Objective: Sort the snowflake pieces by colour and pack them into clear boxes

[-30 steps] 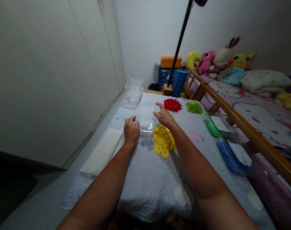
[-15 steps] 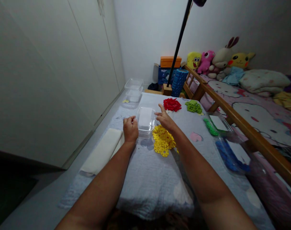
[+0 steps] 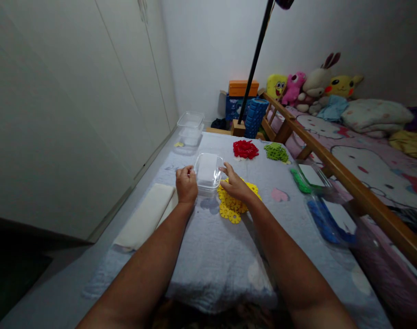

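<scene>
A clear plastic container (image 3: 209, 182) with a white rectangle on its top stands on the cloth-covered table in front of me. My left hand (image 3: 187, 184) is closed at its left edge, fingers bent around the rim. On the opposite side, my right hand (image 3: 236, 185) has its thumb and fingers at the right edge, gripping it. Partly under the right hand and wrist lies a pile of yellow notched plastic discs (image 3: 231, 211). A folded cream cloth (image 3: 147, 217) rests left of my left forearm.
Farther back are a red pile of pieces (image 3: 245, 150) and a green pile (image 3: 276, 152). Clear stacked containers (image 3: 190, 124) stand at the back left. To the right are containers with green pieces (image 3: 300, 181) and blue pieces (image 3: 323, 221), beside a wooden bed rail (image 3: 352, 187).
My right hand has come down and closed in on the container's right edge; its fingers were raised and spread before. My left hand stays at the left edge.
</scene>
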Available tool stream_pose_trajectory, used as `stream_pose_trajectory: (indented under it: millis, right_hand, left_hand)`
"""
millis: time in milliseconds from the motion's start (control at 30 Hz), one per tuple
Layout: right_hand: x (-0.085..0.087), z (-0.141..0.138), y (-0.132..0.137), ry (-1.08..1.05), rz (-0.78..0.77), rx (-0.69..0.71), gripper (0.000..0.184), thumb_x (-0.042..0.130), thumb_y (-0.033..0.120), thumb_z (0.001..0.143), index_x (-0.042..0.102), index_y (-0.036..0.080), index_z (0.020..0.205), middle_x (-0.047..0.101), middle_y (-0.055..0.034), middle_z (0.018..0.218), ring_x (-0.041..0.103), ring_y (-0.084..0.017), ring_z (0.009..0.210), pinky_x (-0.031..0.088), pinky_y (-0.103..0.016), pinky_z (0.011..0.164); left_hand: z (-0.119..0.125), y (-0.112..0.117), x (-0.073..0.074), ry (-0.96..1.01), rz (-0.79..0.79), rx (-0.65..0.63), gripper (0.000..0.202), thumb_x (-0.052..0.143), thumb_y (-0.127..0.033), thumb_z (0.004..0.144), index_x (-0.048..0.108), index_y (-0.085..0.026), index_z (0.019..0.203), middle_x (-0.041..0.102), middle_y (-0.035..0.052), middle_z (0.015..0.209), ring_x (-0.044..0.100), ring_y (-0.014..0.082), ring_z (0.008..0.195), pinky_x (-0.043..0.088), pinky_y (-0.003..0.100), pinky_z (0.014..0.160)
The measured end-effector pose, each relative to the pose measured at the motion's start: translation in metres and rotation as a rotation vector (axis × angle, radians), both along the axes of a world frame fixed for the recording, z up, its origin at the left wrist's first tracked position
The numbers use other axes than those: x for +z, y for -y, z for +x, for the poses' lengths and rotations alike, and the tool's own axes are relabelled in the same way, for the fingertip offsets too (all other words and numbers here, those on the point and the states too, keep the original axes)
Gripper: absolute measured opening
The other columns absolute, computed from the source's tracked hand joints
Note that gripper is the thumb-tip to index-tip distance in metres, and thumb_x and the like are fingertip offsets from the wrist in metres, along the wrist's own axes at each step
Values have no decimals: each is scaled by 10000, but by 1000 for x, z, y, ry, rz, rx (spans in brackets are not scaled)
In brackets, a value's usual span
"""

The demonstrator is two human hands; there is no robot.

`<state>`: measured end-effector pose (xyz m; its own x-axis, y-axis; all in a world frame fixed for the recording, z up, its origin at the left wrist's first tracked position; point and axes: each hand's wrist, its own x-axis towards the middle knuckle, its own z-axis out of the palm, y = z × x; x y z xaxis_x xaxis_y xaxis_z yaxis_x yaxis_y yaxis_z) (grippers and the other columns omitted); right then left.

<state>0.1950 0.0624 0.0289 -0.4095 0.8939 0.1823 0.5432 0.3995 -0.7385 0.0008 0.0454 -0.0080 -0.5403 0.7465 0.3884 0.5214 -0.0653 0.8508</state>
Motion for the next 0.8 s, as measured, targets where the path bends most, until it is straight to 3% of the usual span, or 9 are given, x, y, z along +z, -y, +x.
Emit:
stream_pose_trajectory:
  millis: [233,367,567,800]
  right_hand:
    - [-2,-1,6,90,25,-1,786,619,286,867,307,151,1575,509,-180,1543,442,-293,1437,320,-500,1203]
    - [-2,-1,8,127,39,11,664,603,299,903,410,136,1518,508,-190,1530,444,-282,1426,335,-468,1194]
    - [-5,-2,6,201,141,100,227,547,266,962,690,198,1126,516,-153,1521,404,-247,1456,289,-490,1205]
    - [-3,-5,11,239,175,59,198,543,250,946,702,166,1028,523,-182,1500,384,-270,1465,279,-487,1205]
  left_hand:
    - [0,1,2,0,31,10,264,488,-253,909,704,-191,1047,628,86,1065,615,233,1087,470,379,1064]
    - [0,1,2,33,39,11,268,493,-246,904,708,-187,1053,634,83,1065,623,223,1066,474,365,1054]
    - [0,1,1,100,32,12,259,505,-257,899,716,-195,1037,649,70,1040,626,219,1059,471,365,1054]
    - [0,4,5,-20,29,12,314,500,-227,892,674,-155,1142,614,110,1080,613,236,1028,486,387,1009]
